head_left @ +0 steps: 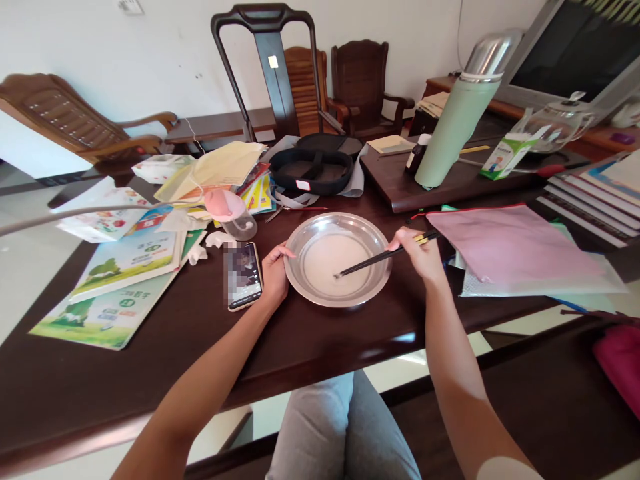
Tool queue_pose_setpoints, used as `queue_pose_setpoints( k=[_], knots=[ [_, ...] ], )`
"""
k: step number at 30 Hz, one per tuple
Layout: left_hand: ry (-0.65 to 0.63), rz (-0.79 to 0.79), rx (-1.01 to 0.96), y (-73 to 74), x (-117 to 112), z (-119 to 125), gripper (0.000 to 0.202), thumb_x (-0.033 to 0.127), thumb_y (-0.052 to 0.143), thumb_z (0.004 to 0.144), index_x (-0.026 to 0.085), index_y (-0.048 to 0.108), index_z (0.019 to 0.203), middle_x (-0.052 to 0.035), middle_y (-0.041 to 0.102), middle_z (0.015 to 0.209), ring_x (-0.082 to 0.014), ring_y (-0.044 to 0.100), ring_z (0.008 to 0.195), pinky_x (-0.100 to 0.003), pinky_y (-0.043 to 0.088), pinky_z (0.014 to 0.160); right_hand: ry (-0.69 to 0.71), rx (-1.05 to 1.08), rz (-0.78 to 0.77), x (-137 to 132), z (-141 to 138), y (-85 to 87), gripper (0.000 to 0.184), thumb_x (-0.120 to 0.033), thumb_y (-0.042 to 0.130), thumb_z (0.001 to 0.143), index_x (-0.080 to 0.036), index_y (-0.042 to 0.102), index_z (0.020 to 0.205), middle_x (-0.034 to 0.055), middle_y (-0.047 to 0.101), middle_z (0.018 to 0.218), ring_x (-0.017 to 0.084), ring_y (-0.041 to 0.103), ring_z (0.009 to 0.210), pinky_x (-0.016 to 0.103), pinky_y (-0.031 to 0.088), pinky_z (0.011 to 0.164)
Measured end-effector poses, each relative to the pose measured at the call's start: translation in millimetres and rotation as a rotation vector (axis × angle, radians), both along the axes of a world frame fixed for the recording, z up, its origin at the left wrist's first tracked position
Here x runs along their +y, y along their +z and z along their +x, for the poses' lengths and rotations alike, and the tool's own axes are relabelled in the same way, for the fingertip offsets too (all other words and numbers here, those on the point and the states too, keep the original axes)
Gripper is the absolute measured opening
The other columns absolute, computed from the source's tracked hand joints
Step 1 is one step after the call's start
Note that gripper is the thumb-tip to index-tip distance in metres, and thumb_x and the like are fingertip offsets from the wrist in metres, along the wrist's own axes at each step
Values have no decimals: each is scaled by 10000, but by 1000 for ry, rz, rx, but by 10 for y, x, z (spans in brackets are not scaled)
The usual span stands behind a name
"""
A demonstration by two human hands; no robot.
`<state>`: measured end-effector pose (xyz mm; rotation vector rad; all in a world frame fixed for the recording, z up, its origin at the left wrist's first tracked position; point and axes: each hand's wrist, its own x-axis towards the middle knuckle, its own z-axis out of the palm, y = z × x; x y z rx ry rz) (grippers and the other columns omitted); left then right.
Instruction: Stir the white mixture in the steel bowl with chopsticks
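Observation:
A shiny metal plate [373, 235] holding a thin white liquid sits on the dark wooden table [310, 340] in front of me. My left hand [274, 272] grips the plate's left rim, fingers curled on the edge. My right hand [419, 252] is closed around a pair of dark chopsticks [383, 256]. Their tips dip into the white liquid near the plate's middle. A phone [243, 275] with a lit screen lies just left of my left hand.
Books and papers [125, 267] clutter the left side, with a pink-lidded cup [231, 212] behind the phone. A black divided tray [313, 170] lies beyond the plate. At right are a pink folder [515, 247], a green thermos [460, 113], stacked books [595, 197] and a glass kettle [560, 123].

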<state>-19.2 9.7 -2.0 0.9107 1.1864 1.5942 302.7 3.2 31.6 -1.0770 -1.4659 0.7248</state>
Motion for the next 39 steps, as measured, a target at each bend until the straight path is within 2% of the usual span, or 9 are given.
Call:
queue_pose_setpoints(
  k=[4,10,13,17,24,27,31,37,39],
  knots=[
    [-3,4,4,12,-6,3,175,209,775,663,227,650,542,-45,851,1041,-262,750,1004,-394,567,936,70,-75,21,2,-78,18,581,-819,710,920,-284,802,713,53,838,812,275,785,838,435,604,834],
    [-5,10,-5,20,-4,2,141,182,749,631,224,653,537,-46,846,1013,-257,752,1009,-370,554,928,-215,26,99,50,68,-24,628,-809,654,966,-294,746,620,47,760,659,278,739,734,478,592,857],
    [0,11,-4,20,-3,2,112,175,726,602,232,663,530,-34,842,973,-253,745,966,-377,557,916,-107,46,51,23,49,-13,625,-799,674,961,-290,742,603,49,751,641,276,747,696,465,603,801],
    [-9,14,5,13,-3,-2,116,185,733,618,237,670,536,-33,848,992,-253,745,970,-382,563,918,85,-55,14,-7,-60,20,560,-798,721,928,-287,811,715,55,835,810,280,788,831,441,608,823],
    [-2,-3,5,1,0,-7,166,192,766,661,222,647,549,-47,846,1023,-248,749,992,-373,555,931,-190,15,84,41,57,-15,627,-821,643,964,-303,745,626,55,758,660,291,755,761,494,607,873],
    [0,-7,7,3,-1,-5,189,214,784,669,220,637,550,-47,842,1020,-253,749,995,-375,554,929,-96,30,28,14,42,-3,630,-821,665,950,-293,737,614,53,755,651,282,765,724,465,618,811],
    [-10,12,8,9,-3,1,189,245,796,661,229,644,550,-45,848,1038,-262,750,1009,-372,557,906,59,-56,23,-8,-49,23,579,-817,713,920,-284,802,710,55,831,806,274,791,823,431,608,818],
    [0,4,9,14,-9,2,181,252,801,635,234,651,535,-36,851,1005,-246,737,930,-366,560,871,-176,-13,86,38,50,-12,623,-823,644,964,-301,757,644,38,768,681,276,756,771,477,606,869],
    [0,-1,8,14,-9,1,192,247,804,653,228,650,541,-41,847,1004,-242,739,935,-368,559,885,-152,28,64,28,62,-10,636,-823,649,960,-300,738,609,40,734,631,273,749,722,472,615,827]
  ],
)
